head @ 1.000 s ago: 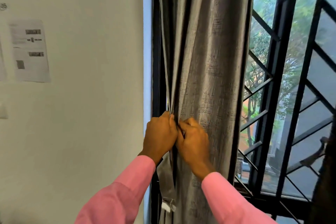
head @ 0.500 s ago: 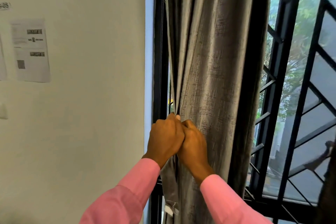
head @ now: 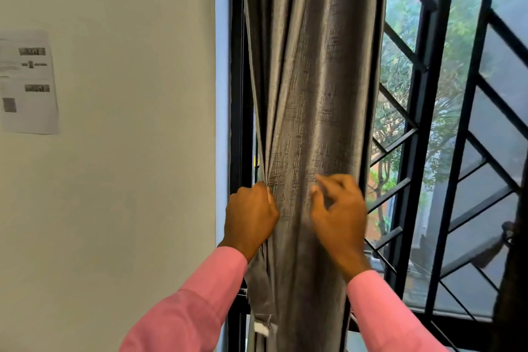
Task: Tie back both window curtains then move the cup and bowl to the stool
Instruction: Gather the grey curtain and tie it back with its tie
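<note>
Window grille (head: 423, 123), gathered grey curtain (head: 314, 94), wall notice (head: 28, 81) unreadable

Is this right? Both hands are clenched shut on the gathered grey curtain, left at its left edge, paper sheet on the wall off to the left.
Not quite. Only the left hand is clenched on the grey curtain, at its left edge. The right hand is open in the head view, fingers spread in front of the fabric, somewhat blurred. The paper sheet is on the wall to the left.
</note>
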